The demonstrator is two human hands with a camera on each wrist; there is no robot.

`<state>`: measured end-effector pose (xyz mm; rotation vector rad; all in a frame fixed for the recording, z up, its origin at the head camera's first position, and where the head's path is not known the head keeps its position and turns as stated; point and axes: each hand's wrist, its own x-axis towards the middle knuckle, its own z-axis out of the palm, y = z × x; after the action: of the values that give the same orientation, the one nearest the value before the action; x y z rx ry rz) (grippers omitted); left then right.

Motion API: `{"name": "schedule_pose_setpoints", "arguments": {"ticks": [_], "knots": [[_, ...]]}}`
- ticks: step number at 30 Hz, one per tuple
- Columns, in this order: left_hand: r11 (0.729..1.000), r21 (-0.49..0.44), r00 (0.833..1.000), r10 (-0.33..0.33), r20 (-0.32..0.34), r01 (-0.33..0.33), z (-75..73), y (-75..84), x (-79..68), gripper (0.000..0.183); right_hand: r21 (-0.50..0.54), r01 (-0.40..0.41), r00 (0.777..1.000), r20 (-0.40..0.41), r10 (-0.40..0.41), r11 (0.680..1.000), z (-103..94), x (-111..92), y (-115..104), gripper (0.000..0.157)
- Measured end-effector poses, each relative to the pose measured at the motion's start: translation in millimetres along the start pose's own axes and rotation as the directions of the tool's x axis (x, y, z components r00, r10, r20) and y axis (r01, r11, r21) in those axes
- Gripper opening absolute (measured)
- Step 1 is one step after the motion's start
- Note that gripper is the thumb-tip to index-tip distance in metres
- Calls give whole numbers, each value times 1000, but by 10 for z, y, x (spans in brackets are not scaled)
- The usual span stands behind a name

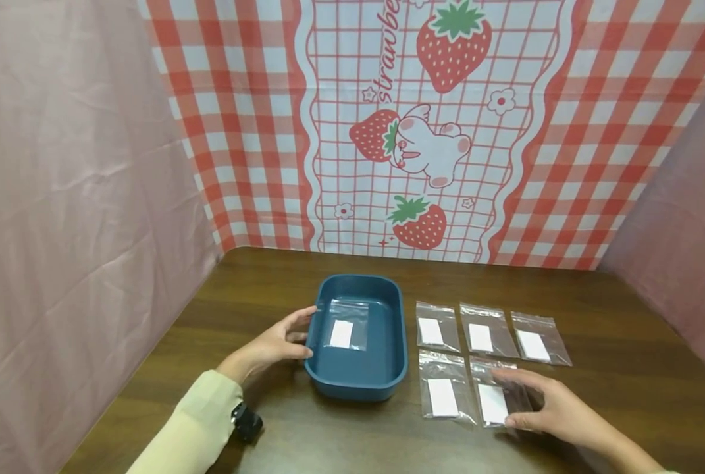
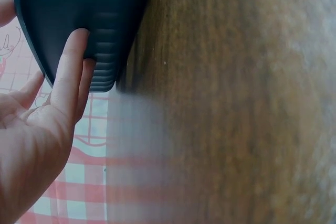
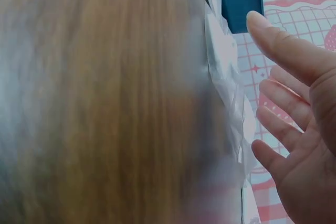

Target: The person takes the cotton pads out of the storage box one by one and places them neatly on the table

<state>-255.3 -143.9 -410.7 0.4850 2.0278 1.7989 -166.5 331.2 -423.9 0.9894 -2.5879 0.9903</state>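
A dark blue rectangular bin [image 1: 358,392] stands on the table, with a clear zip bag [image 1: 341,333] holding a white card lying in it. My left hand [image 1: 269,343] touches the bin's left side. In the left wrist view, straight fingers [image 2: 68,77] rest against its outer wall. My right hand [image 1: 550,405] hovers over the near right zip bag [image 1: 493,403], thumb and fingers spread; its far part is hidden by the fingers. From the right wrist, the hand [image 3: 299,114] appears just above the bags with nothing in its grasp.
Beside that bag lies another zip bag [image 1: 443,396]. Behind them is a row of three more: left [image 1: 430,330], middle [image 1: 480,337], right [image 1: 532,345]. A strawberry-print cloth [image 1: 388,164] hangs behind the brown table [image 1: 269,283], with pink cloth [image 1: 79,164] at the sides.
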Motion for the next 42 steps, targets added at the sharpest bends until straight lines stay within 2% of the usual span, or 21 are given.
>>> {"name": "schedule_pose_setpoints", "arguments": {"ticks": [7,13,16,26,32,42], "knots": [[1000,5,1000,3,-8,-3,-6,6,-8,82,-3,-51,998,-42,51,999,9,60,-59,61],[1000,6,1000,20,-3,-20,-6,18,-5,82,-84,-164,984,-88,157,983,21,119,-101,58],[1000,8,1000,23,4,-23,-11,12,-3,82,-87,-210,974,-109,200,974,49,157,-130,57],[1000,9,1000,17,5,-17,-19,1,-2,82,28,-257,954,-152,258,966,168,385,-256,54],[1000,12,1000,3,-3,-3,-14,-2,2,82,129,-293,939,-149,311,947,250,536,-296,54],[1000,7,1000,-14,-16,14,-5,6,8,82,196,-267,936,-181,302,944,402,796,-362,50]]}}
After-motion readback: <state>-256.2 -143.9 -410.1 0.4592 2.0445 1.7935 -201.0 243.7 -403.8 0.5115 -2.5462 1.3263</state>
